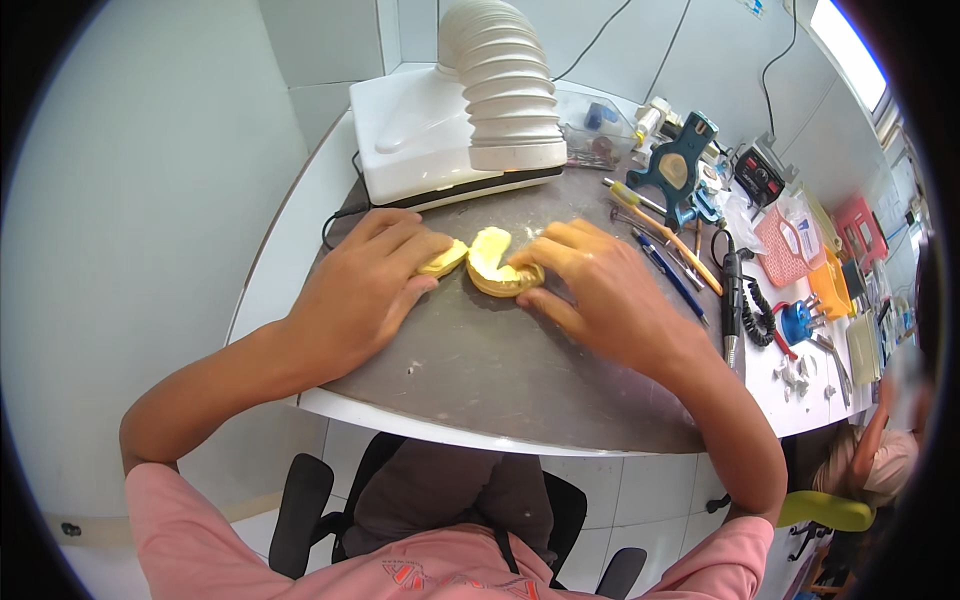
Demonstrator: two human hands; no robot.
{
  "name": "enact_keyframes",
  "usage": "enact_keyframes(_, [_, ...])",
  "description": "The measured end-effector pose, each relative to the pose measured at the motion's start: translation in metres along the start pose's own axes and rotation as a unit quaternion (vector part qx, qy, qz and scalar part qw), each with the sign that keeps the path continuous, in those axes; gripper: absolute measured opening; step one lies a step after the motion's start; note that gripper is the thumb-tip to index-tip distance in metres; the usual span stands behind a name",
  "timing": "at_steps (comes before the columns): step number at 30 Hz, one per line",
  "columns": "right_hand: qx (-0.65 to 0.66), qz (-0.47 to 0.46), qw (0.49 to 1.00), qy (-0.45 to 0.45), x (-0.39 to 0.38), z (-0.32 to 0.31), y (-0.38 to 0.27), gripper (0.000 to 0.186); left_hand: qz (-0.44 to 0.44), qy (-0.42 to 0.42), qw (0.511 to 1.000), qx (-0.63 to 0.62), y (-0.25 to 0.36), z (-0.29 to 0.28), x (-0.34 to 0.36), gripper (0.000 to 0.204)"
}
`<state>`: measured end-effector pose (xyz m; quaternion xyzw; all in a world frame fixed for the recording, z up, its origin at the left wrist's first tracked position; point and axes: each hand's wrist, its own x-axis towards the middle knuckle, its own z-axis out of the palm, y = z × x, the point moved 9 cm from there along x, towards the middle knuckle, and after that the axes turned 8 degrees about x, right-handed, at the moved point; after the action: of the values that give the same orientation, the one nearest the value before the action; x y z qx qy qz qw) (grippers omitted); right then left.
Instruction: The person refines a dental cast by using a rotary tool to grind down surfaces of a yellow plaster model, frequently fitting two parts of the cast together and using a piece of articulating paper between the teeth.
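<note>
My left hand [362,280] has its fingers closed round a yellow dental cast [447,260], covering most of it. Just right of that, a U-shaped yellow dental cast [487,268] is pinched between the thumb and fingers of my right hand [608,285]. The two casts nearly meet at their facing ends, and I cannot tell whether they touch. Both are at the grey work mat [470,370], in front of the white suction unit.
A white suction unit [410,150] with a ribbed hose [505,85] stands behind my hands. To the right lie a blue pen [668,275], a black handpiece [732,300] and a teal articulator [680,165]. Farther right are a pink basket [787,245] and a seated person [875,455].
</note>
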<state>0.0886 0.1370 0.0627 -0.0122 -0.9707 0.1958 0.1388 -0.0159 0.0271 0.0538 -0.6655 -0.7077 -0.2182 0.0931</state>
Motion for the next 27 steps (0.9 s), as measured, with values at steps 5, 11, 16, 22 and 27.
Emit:
enact_keyframes(5, [0.017,0.078,0.996,0.036,-0.03,-0.004,-0.002,0.027,0.063,0.004,0.998,-0.011,0.013,0.009,0.019,0.03])
enact_keyframes(11, [0.023,0.115,0.985,0.128,-0.059,-0.012,0.004,0.03,0.114,0.067,0.986,-0.098,0.024,0.028,0.053,0.036])
enact_keyframes(16, [0.007,0.103,0.981,0.163,-0.065,-0.013,0.008,0.031,0.121,0.141,0.98,-0.074,0.047,0.02,0.043,0.04])
enact_keyframes(22, [0.038,0.095,0.98,0.171,-0.066,-0.01,0.007,0.03,0.159,0.055,0.972,-0.165,0.072,0.024,0.038,0.036])
enact_keyframes(27, [0.032,0.095,0.98,0.171,-0.067,-0.01,0.005,0.028,0.157,0.06,0.969,-0.18,0.071,0.029,0.039,0.026])
